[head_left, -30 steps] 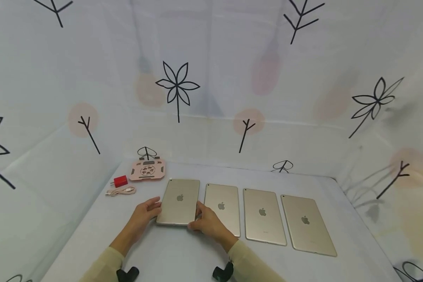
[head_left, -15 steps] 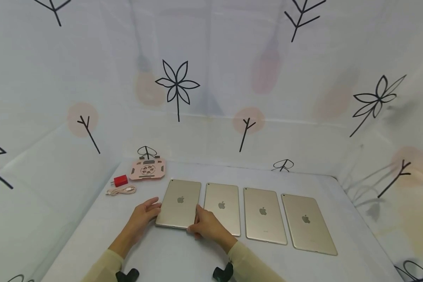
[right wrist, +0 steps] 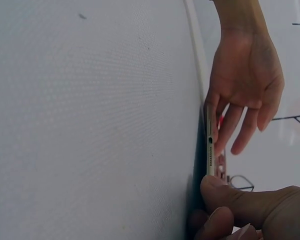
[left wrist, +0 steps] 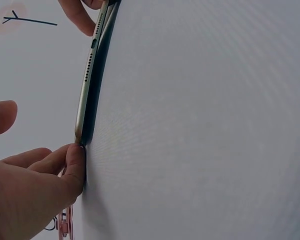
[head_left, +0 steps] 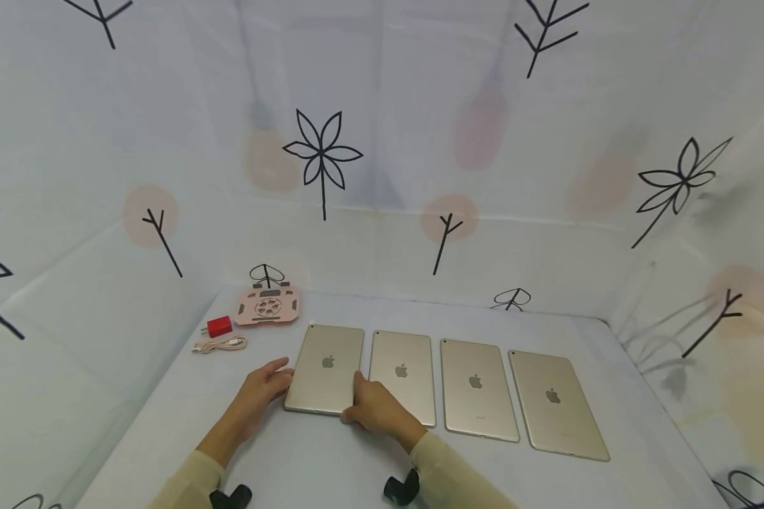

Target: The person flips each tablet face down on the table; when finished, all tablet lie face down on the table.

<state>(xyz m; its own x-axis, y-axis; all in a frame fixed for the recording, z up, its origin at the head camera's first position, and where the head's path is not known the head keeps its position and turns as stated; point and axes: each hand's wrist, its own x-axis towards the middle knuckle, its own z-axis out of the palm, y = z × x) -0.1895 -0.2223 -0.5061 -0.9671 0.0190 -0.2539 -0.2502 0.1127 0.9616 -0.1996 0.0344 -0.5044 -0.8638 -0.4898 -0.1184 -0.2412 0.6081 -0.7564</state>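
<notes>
A gold tablet [head_left: 325, 382], its back with the apple logo facing up, is the leftmost of several alike in a row. My right hand [head_left: 382, 410] pinches its near right corner, the thumb [right wrist: 220, 192] at the edge and the other fingers bent below it. On the opposite side my left hand [head_left: 259, 392] touches the tablet's left edge with its fingertips. The left thumb [left wrist: 4, 117] stands apart from the tablet. Both wrist views show the tablet's near edge with its charging port [left wrist: 93, 44] and speaker holes, a dark shadow strip underneath.
To the right lie more gold tablets: one [head_left: 410, 353] right beside my right hand, another [head_left: 480, 403] and a last one [head_left: 563, 424]. At the back left are a pink case [head_left: 283, 307], a red charger plug [head_left: 218, 326] and a coiled cable [head_left: 226, 344] on the white table [head_left: 318, 466].
The near edge of the leftmost tablet has come slightly down and toward me. My right hand's fingers have tucked in under its corner; the left hand has hardly moved.
</notes>
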